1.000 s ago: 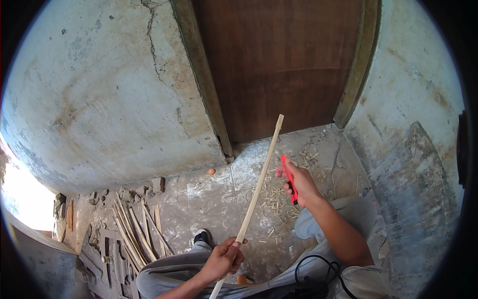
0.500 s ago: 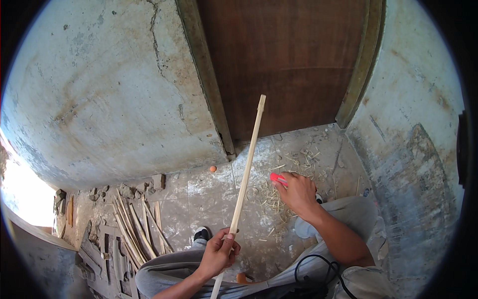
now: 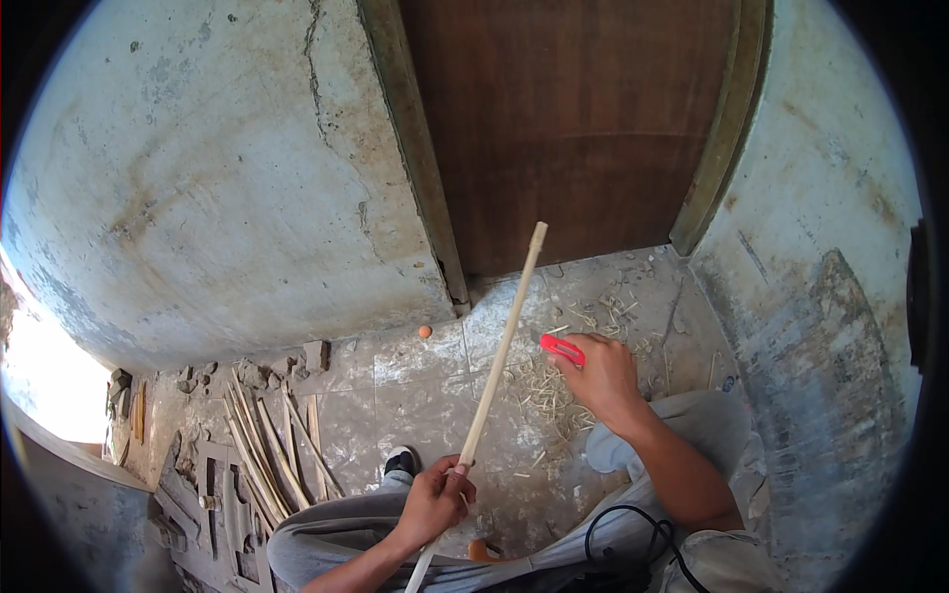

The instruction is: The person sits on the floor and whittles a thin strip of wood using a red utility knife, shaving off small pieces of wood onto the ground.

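A long pale wooden strip (image 3: pixel 499 366) slants up and to the right across the middle of the view. Near its lower part, my left hand (image 3: pixel 438 499) is closed around it. To the right of the strip, my right hand (image 3: pixel 601 378) grips a red utility knife (image 3: pixel 562 348), whose grey blade points left toward the strip. A small gap shows between the blade and the wood. Thin curled wood shavings (image 3: pixel 554 400) lie on the floor under the knife.
A bundle of wooden strips (image 3: pixel 262 450) lies at the lower left, beside a slotted grey panel (image 3: pixel 213 494). Rubble (image 3: pixel 252 376) lines the left wall's foot. A small orange ball-like thing (image 3: pixel 425 332) rests near the corner. A brown door (image 3: pixel 563 128) stands ahead. A black cord (image 3: pixel 633 509) crosses my lap.
The strip's upper end has dropped lower and slightly right, and the strip has turned in my left hand. My right hand has moved slightly right, and more of the knife shows.
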